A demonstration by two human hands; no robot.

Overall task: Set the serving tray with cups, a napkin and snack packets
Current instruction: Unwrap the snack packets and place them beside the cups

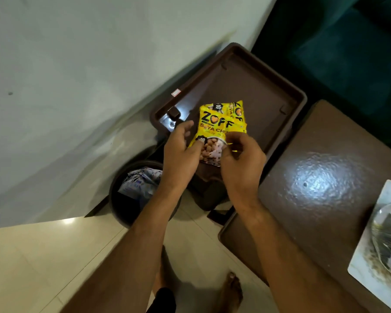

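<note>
Both hands met on the yellow printed snack packets (219,129): the left hand (181,152) pressed its thumb on the lower left corner of the front packet with its fingers loosely spread, and the right hand (242,159) had its grip pinched on the lower right edge. The packets, one overlapping another, were held over the near end of the dark brown rectangular plastic serving tray (264,91), which lay tilted against the pale wall (77,75). A glossy brown bench (314,177) stood just right of the tray, and a round dark bin (131,195) holding crumpled wrappers sat on the tiled floor (43,256) below the left wrist.
</note>
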